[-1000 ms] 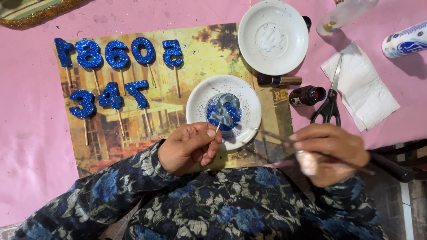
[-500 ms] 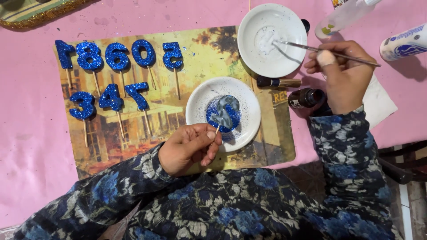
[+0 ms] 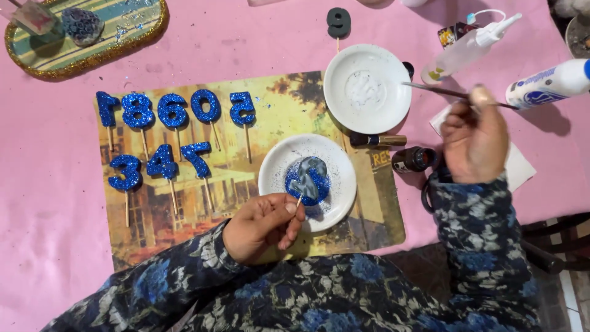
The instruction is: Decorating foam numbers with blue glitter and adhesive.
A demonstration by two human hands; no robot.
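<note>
Left hand (image 3: 261, 227) pinched stick of half-glittered number (image 3: 307, 179) over glitter plate (image 3: 270, 169); right hand (image 3: 473, 141) closed around brush (image 3: 430, 90) at glue plate (image 3: 393, 114); loose pinch might drop number, smearing wet glue.

L hand (image 3: 263, 226) pinched shut low centre, R hand (image 3: 474, 140) fisted, raised right.

I see eight glittered numbers (image 3: 166, 132) on a mat (image 3: 258, 104), a glue bottle (image 3: 467, 46), and a gold-rimmed tray (image 3: 123, 49).
</note>
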